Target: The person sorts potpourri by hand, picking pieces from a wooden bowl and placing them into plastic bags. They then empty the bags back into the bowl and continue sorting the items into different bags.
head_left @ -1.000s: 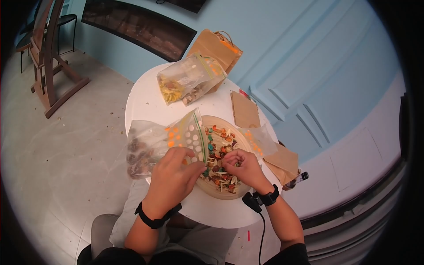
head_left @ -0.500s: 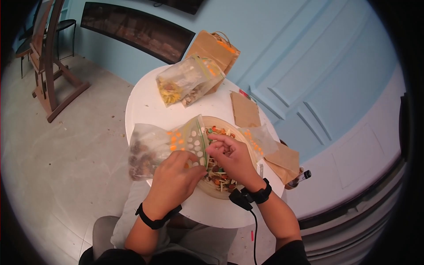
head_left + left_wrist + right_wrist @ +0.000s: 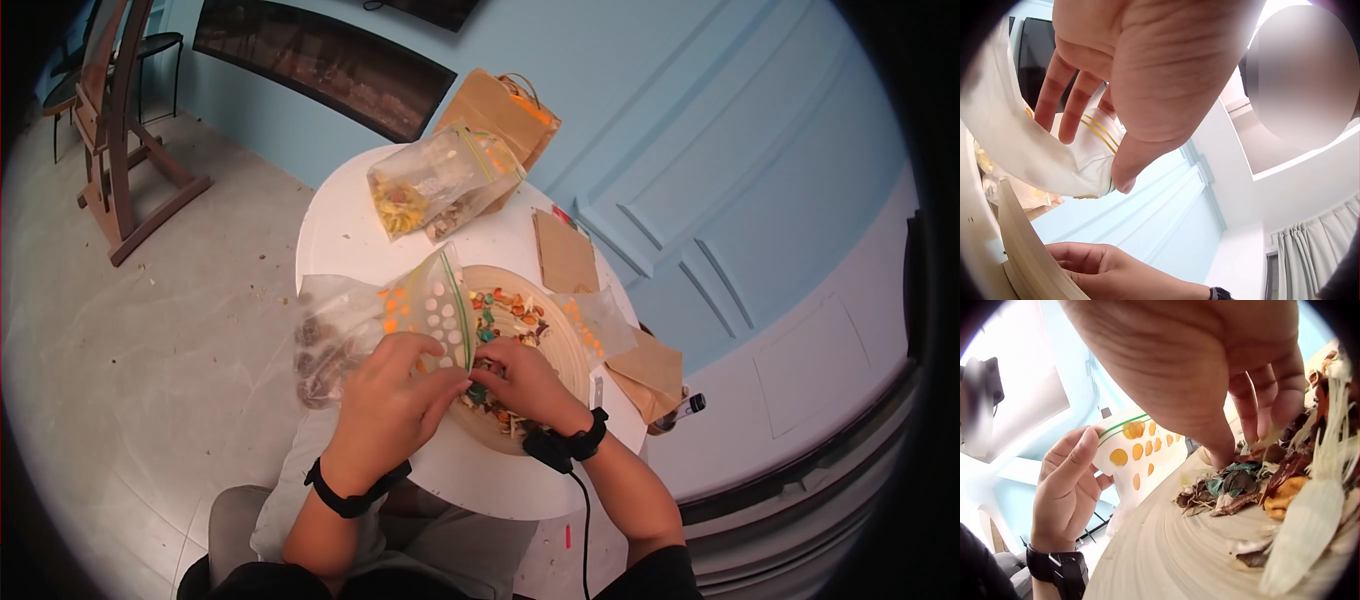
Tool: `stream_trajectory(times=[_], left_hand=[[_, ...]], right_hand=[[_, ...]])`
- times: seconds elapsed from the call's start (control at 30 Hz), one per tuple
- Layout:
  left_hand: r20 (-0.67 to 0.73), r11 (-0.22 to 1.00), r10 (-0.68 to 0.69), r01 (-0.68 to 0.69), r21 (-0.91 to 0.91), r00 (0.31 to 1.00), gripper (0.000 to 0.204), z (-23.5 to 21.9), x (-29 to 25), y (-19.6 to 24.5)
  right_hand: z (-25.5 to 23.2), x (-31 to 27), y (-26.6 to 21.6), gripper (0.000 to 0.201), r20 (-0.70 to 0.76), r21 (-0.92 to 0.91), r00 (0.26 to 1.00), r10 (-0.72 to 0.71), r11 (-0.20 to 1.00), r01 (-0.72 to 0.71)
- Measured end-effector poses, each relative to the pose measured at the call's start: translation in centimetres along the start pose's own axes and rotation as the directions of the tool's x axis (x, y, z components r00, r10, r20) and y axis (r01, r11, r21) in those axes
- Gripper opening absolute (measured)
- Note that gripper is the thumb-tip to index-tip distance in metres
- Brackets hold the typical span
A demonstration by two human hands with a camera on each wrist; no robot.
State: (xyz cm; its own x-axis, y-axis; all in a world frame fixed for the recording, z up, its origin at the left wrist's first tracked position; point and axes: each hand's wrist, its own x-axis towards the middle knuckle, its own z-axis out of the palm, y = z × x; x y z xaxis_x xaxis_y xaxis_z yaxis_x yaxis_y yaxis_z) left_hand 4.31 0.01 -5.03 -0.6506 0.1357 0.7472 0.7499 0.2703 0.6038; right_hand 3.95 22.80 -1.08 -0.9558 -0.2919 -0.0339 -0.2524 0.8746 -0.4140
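My left hand (image 3: 393, 395) pinches the open edge of a clear zip bag (image 3: 425, 300) between thumb and fingers. The bag has a green zip line and orange and white dots, and dark brown dried pieces lie in its lower end. Beside the bag's mouth, a round plate (image 3: 568, 345) carries potpourri (image 3: 1241, 481): dried petals and shavings in red, orange, green and cream. My right hand (image 3: 525, 380) reaches down at the plate's near left part. In the right wrist view its thumb and spread fingertips touch the potpourri, with a gap between them.
On the white round table (image 3: 335, 235), a zip bag of yellow dried pieces (image 3: 405, 200) leans near a brown paper bag (image 3: 480, 95) at the back. Brown card (image 3: 565, 250), another dotted clear bag (image 3: 600, 315) and a kraft envelope (image 3: 650, 375) lie to the right.
My right hand rose from the potpourri to the bag's mouth, then came down again onto the plate's near left part. My left hand stays at the bag's edge.
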Motion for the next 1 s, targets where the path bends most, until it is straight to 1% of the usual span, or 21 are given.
stream_trajectory(times=[0.1,0.2,0.3,0.4,0.5,0.6,0.7,0.73,0.8,0.9,1.0], left_hand=[[0.003,1.0,0.008,-0.008,0.013,1.0,0.011,-0.1,0.0,-0.1],[0.01,1.0,0.0,0.0,0.016,1.0,0.011,-0.2,-0.1,-0.1],[0.022,1.0,-0.002,0.001,0.02,1.0,0.01,-0.1,-0.2,0.1],[0.05,1.0,-0.009,0.008,0.021,0.999,0.01,0.0,-0.2,0.3],[0.077,1.0,0.001,-0.004,0.031,0.997,0.01,0.2,-0.2,0.4],[0.097,0.999,0.01,-0.014,0.037,0.995,0.011,0.6,-0.2,0.6],[0.098,0.999,0.006,-0.011,0.045,0.995,0.011,0.5,-0.1,0.8],[0.093,0.999,0.001,-0.006,0.049,0.996,0.011,0.4,-0.1,0.8],[0.036,0.999,-0.013,0.011,0.049,0.999,0.013,0.3,-0.1,0.6],[-0.001,0.999,-0.021,0.021,0.047,1.0,0.014,0.1,0.0,0.3],[-0.002,0.999,-0.031,0.031,0.031,1.0,0.013,-0.1,0.1,0.3]], right_hand=[[0.3,-0.5,1.1,0.026,-0.081,0.02,0.996,0.032,0.999,-0.03],[0.3,-1.3,1.3,0.026,-0.13,0.089,0.981,0.146,0.987,-0.135],[0.3,-2.0,1.9,0.026,-0.156,0.25,0.962,0.223,0.952,-0.18],[0.2,-2.5,2.0,0.027,-0.232,0.309,0.944,0.235,0.938,-0.158],[-0.7,-2.4,1.2,0.028,-0.324,0.347,0.924,0.205,0.934,-0.086],[-1.6,-1.6,-2.3,0.027,-0.301,0.505,0.939,0.169,0.863,0.007],[-1.8,-0.4,-4.2,0.026,-0.358,0.348,0.933,0.043,0.933,0.09],[-2.0,0.2,-3.6,0.025,-0.326,0.298,0.942,0.083,0.954,0.018],[-1.9,1.8,-1.3,0.024,-0.26,0.181,0.952,0.16,0.977,-0.115],[-1.4,2.5,0.5,0.024,-0.035,0.013,0.982,0.187,0.982,-0.187],[-0.7,2.1,0.5,0.025,0.037,-0.115,0.985,0.168,0.98,-0.163]])
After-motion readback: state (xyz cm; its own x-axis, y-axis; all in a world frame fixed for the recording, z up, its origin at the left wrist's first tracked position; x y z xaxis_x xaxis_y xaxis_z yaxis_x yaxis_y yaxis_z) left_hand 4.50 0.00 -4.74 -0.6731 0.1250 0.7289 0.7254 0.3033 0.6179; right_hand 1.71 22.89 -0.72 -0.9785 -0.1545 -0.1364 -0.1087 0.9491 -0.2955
